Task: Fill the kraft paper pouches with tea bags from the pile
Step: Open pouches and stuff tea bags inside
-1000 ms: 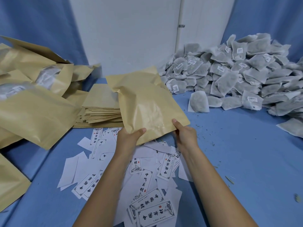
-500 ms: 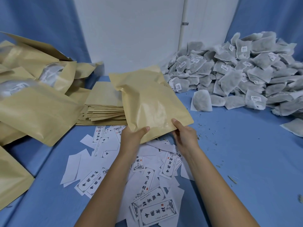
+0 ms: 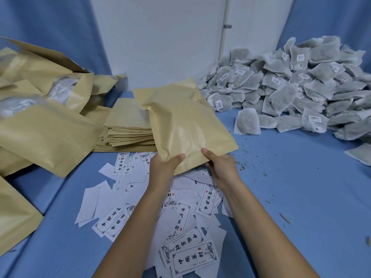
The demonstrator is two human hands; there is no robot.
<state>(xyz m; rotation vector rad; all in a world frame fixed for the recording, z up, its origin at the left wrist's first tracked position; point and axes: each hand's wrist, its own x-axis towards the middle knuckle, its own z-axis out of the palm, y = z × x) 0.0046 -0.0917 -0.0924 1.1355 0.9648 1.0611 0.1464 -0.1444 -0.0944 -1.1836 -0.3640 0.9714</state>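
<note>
Blue cloth [image 3: 291, 197] covers the whole work surface and runs up behind it on both sides. Far right, the pile of tea bags [image 3: 291, 87] is heaped against the corner, grey-white sachets, some with small printed tags. On the left lies a heap of bulging kraft pouches [image 3: 46, 135], a few gaping open with white bags showing inside. Centre stage is the one kraft pouch [image 3: 186, 125] in play: it is held off the cloth, tilted so its far end rises, between the tea pile and the left heap. Just behind and left of it sits a neat stack of flat pouches [image 3: 126, 125]. Beneath the arms, on the near side, white paper labels [image 3: 180, 223] with black lettering are strewn about, some face down.

Both hands pinch the pouch's near edge. The left hand [image 3: 164, 167] has its thumb on top and its fingers tucked underneath; the right hand [image 3: 222, 167] grips the same way, close beside it.

One single tea bag [image 3: 248, 122] lies apart at the pile's near edge, and loose tea crumbs [image 3: 251, 157] speckle the cloth to the right of the hands.
</note>
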